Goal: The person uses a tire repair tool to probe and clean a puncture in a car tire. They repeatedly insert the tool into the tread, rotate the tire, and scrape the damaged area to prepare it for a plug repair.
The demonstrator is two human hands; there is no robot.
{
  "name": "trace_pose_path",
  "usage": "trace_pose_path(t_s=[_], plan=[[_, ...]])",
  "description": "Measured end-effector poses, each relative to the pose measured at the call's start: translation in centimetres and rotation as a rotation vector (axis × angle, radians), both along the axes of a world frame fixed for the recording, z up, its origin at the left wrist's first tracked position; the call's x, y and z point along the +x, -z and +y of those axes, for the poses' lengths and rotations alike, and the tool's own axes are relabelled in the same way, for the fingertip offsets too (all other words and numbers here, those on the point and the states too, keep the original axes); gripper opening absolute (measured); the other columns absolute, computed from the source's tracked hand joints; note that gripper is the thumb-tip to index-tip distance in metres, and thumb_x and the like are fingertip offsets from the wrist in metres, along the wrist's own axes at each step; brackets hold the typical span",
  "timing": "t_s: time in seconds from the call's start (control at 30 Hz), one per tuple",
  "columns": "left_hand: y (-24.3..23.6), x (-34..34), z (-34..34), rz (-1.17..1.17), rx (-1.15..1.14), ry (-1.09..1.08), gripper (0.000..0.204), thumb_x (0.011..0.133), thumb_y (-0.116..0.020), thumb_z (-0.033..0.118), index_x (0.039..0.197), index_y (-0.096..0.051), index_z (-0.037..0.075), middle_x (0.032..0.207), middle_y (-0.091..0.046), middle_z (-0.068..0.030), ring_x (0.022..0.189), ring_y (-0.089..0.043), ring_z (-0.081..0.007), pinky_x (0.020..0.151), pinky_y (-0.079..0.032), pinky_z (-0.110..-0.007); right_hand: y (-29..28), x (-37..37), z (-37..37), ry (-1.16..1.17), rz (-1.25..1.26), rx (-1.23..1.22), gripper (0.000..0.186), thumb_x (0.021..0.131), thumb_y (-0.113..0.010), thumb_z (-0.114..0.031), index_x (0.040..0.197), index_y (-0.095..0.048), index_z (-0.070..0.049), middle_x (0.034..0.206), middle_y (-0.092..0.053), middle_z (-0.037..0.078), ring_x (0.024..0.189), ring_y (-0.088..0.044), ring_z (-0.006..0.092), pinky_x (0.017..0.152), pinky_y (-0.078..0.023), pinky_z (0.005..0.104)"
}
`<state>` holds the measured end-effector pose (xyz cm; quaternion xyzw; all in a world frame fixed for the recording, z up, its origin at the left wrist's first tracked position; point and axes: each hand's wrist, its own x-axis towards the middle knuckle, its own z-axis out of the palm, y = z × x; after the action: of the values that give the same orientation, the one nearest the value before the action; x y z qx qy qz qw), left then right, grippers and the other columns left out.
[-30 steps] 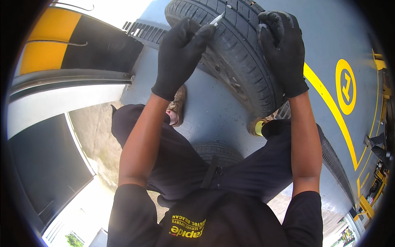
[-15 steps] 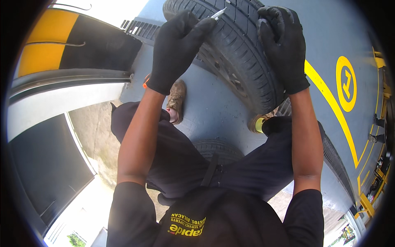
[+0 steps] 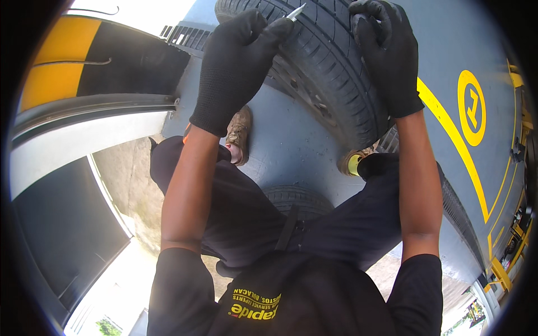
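Shirt (image 3: 330,291) and trousers (image 3: 353,235), both dark, fill the near part of the view, with a black belt (image 3: 287,228) hanging between the thighs. Just beyond it, the tread of a second tyre (image 3: 297,199) shows in part, and past that stand two brown shoes (image 3: 240,131), set apart on the grey floor (image 3: 286,145).

Above the shoes, the left hand (image 3: 238,64), in a black glove, pinches a slim pale pointed tool (image 3: 296,12) between thumb and finger; its tip angles up and right over the tread of the tyre (image 3: 330,61). This tyre, mounted on a wheel (image 3: 302,87), leans at a slant between the hands. The right hand (image 3: 386,56), gloved alike, overlaps the tyre's right edge with fingers curled toward the thumb; whether they grasp anything, I cannot tell.

Farther out on the right, a yellow line (image 3: 457,145) and a yellow ringed mark (image 3: 464,116) are on the floor. On the left are a grate (image 3: 188,37) and a yellow-and-black panel (image 3: 131,59). Yellow equipment (image 3: 499,274) sits at the far right rim.
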<state>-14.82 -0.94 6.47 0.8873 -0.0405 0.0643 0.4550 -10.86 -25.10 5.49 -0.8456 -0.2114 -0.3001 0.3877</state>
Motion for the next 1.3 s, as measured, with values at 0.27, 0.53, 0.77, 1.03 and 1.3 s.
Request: trace_pose_path(t_s=[0.27,0.53,0.77,1.03,1.3], plan=[[-3.6,-1.7,-0.7,0.491,-0.293,-0.051,0.028,0.101,-0.066,0.031,0.085,-0.064,0.009,0.06,-0.043,0.0083,0.051,-0.035,-0.0018,0.048,-0.029,-0.021,-0.4,-0.7,0.0,0.046,0.093,0.047,0.016,0.092,-0.064,-0.015,0.104,-0.067,-0.006,0.102,-0.066,0.016,0.098,-0.066,0.0382,0.086,-0.053,0.0452],[-0.8,-0.9,2.2,0.335,-0.54,-0.087,0.021,0.101,-0.053,0.019,0.104,-0.065,0.002,0.071,-0.047,0.0038,0.056,-0.04,-0.0036,0.05,-0.03,-0.021,-0.6,0.7,-1.8,0.081,0.186,0.101,0.017,0.093,-0.064,-0.018,0.103,-0.068,-0.006,0.102,-0.066,0.016,0.096,-0.067,0.038,0.085,-0.054,0.0452],[-0.4,-0.6,0.0,0.195,-0.442,-0.135,0.023,0.104,-0.061,0.024,0.106,-0.068,0.003,0.069,-0.048,0.0071,0.057,-0.038,-0.0014,0.051,-0.028,-0.02,-0.5,0.9,-2.0,-0.05,0.222,0.081,0.017,0.092,-0.064,-0.017,0.104,-0.069,-0.005,0.101,-0.065,0.018,0.099,-0.065,0.0364,0.089,-0.051,0.0448],[0.0,-0.3,0.2,0.227,-0.434,-0.111,0.03,0.1,-0.072,0.03,0.08,-0.063,0.009,0.063,-0.053,0.0055,0.057,-0.046,-0.002,0.051,-0.035,-0.021,-0.5,0.3,-1.5,-0.017,0.204,0.091,0.016,0.092,-0.063,-0.015,0.102,-0.069,-0.005,0.1,-0.065,0.017,0.097,-0.065,0.036,0.089,-0.051,0.0435],[0.6,1.0,1.1,-0.16,-0.087,-0.099,0.034,0.096,-0.076,0.031,0.078,-0.061,0.006,0.062,-0.052,0.0019,0.058,-0.044,-0.0046,0.054,-0.038,-0.025,-0.1,0.4,-1.4,-0.005,0.166,0.1,0.015,0.092,-0.06,-0.013,0.101,-0.068,-0.004,0.1,-0.064,0.017,0.098,-0.064,0.0345,0.087,-0.051,0.0426]])
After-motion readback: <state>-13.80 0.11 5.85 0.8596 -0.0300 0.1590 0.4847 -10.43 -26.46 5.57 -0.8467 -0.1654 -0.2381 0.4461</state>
